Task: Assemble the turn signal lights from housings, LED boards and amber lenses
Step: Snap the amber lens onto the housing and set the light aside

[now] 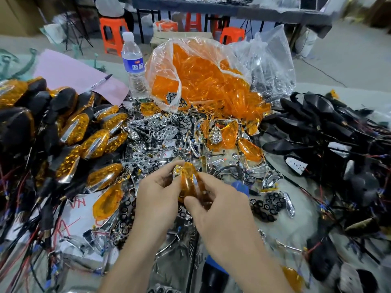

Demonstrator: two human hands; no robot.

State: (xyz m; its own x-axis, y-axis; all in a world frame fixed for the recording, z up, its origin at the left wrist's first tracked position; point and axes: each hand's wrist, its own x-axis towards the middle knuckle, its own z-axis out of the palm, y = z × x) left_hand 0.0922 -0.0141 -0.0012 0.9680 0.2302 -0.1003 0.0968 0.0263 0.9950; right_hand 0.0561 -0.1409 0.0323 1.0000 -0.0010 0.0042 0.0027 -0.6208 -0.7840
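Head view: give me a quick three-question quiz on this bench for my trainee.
1. True or false: the left hand and the right hand both hold one amber lens.
2. The finished lights are piled: A) left of the hands, B) right of the hands, C) on a stool.
3. What stands upright just left of the clear bag?
Key: 1 true; 2 A; 3 water bottle.

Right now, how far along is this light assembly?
Done: a pile of finished lights lies at the left. In hand: the left hand and right hand grip one amber lens. To do: a bag of lenses, loose chrome parts and many black housings wait.
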